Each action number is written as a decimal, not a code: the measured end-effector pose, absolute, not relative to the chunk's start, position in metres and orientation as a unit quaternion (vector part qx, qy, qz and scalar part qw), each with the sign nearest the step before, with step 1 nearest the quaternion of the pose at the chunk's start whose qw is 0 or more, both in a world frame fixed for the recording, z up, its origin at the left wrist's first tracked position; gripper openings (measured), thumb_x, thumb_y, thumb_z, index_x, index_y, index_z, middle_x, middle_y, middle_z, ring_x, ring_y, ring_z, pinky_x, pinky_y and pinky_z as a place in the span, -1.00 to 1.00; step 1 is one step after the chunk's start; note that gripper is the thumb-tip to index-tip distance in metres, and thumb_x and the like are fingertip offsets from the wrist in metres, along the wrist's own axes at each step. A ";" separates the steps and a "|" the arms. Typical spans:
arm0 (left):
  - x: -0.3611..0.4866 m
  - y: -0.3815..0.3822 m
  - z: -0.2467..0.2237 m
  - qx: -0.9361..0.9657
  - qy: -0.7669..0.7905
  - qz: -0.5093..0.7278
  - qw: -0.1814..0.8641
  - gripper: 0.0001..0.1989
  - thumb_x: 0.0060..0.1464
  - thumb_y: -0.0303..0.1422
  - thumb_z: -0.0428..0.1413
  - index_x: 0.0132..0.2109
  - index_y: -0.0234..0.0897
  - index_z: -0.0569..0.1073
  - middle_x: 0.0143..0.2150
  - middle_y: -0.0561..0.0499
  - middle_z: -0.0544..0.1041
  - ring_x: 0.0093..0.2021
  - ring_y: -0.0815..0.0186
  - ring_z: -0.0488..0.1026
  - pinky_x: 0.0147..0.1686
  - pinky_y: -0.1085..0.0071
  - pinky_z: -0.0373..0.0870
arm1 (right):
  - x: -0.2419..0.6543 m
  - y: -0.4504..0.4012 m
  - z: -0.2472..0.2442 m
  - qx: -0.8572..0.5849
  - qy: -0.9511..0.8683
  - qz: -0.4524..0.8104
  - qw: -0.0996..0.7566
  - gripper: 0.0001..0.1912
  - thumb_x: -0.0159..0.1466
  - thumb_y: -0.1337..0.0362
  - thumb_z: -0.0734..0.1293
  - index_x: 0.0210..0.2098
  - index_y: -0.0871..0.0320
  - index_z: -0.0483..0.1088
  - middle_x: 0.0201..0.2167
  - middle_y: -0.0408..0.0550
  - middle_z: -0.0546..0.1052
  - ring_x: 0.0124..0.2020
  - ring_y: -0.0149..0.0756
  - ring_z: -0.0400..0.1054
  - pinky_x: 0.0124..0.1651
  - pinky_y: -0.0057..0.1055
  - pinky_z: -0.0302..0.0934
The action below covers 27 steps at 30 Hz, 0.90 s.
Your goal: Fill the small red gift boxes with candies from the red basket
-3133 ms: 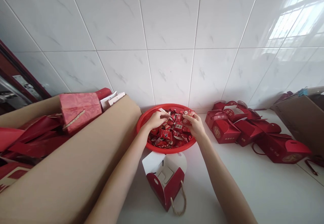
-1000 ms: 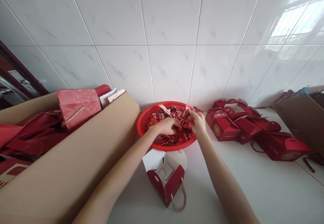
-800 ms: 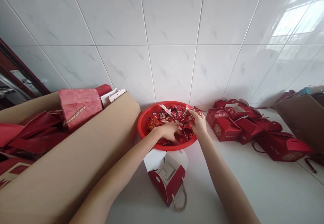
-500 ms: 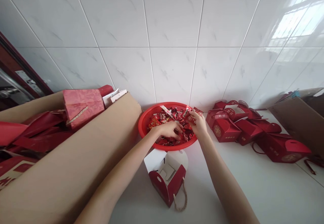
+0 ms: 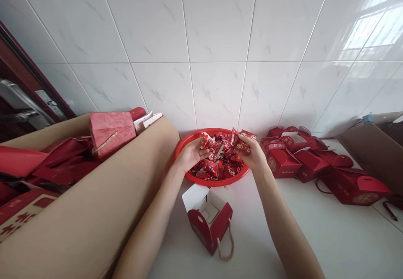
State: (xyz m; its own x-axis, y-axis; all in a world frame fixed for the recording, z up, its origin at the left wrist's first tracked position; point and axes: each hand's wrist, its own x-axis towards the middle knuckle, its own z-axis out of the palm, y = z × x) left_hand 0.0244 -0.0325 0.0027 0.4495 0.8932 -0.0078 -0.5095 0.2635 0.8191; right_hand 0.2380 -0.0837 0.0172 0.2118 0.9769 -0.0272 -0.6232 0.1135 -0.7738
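Observation:
A red plastic basket (image 5: pixel 220 183) full of small red wrapped packets (image 5: pixel 222 165) stands against the tiled wall. Over its left side, my left hand (image 5: pixel 192 153) is palm up, its fingers curled around a few red packets (image 5: pixel 206 139). On the right side of the basket, my right hand (image 5: pixel 252 152) grips red patterned packets (image 5: pixel 242 145). In front of the basket is an open red gift box (image 5: pixel 209 226) with a white inside and a rope handle; the bottom of it shows no packets.
At the left, a large cardboard carton (image 5: pixel 126 186) holds red boxes and a pink box (image 5: pixel 111 130). Several closed red gift boxes (image 5: pixel 283 161) stand at the right, beside another cardboard box (image 5: pixel 374 144). A door handle (image 5: pixel 19 115) shows at far left.
My left hand has moved left from among the packets and turned palm up, now with packets in it. My right hand keeps its packets. The view has shifted slightly.

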 end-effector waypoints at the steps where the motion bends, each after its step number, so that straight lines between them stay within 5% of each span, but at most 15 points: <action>1: 0.022 -0.034 0.003 0.371 0.254 0.468 0.760 -0.88 0.03 -0.37 0.32 -0.35 -0.27 0.52 -0.44 0.10 0.59 -0.44 0.34 0.57 -0.18 0.31 0.58 | 0.237 -0.086 0.020 -0.343 -0.261 0.572 0.698 -0.79 -0.08 0.31 0.55 -0.46 0.13 0.49 -0.48 -0.21 0.59 -0.40 -0.36 0.49 -0.36 -0.46 0.40; 13: 0.013 -0.062 0.008 0.469 0.311 0.548 0.619 -0.66 -0.28 -0.29 0.48 -0.37 -0.29 0.54 -0.34 0.07 0.62 -0.31 0.34 0.57 -0.16 0.38 0.54 | 0.223 -0.106 0.034 -0.332 -0.353 0.582 0.653 -0.71 -0.10 0.19 0.62 -0.45 0.13 0.53 -0.45 -0.15 0.61 -0.40 -0.29 0.51 -0.33 -0.42 0.41; 16: 0.006 -0.077 0.017 0.528 0.318 0.522 0.589 -0.68 -0.21 -0.24 0.45 -0.32 -0.26 0.57 -0.33 0.07 0.62 -0.34 0.34 0.55 -0.21 0.42 0.52 | 0.222 -0.116 0.039 -0.329 -0.412 0.583 0.618 -0.70 -0.05 0.16 0.61 -0.38 0.13 0.56 -0.41 -0.12 0.62 -0.37 -0.25 0.52 -0.29 -0.38 0.43; 22: -0.014 -0.117 0.045 0.734 0.344 0.273 0.519 -0.68 -0.04 -0.22 0.37 -0.14 -0.28 0.62 -0.27 -0.05 0.66 -0.24 0.15 0.59 -0.18 0.28 0.50 | 0.224 -0.136 0.049 -0.309 -0.587 0.538 0.521 -0.78 0.10 0.16 0.55 -0.35 0.15 0.56 -0.38 -0.11 0.59 -0.33 -0.27 0.48 -0.24 -0.37 0.38; 27: -0.017 -0.121 0.043 0.746 0.339 0.257 0.512 -0.58 0.03 -0.21 0.32 0.02 -0.29 0.56 -0.20 -0.09 0.67 -0.17 0.13 0.60 -0.15 0.26 0.52 | 0.221 -0.146 0.054 -0.309 -0.630 0.509 0.498 -0.81 0.18 0.17 0.50 -0.29 0.15 0.55 -0.32 -0.09 0.60 -0.30 -0.27 0.48 -0.24 -0.40 0.37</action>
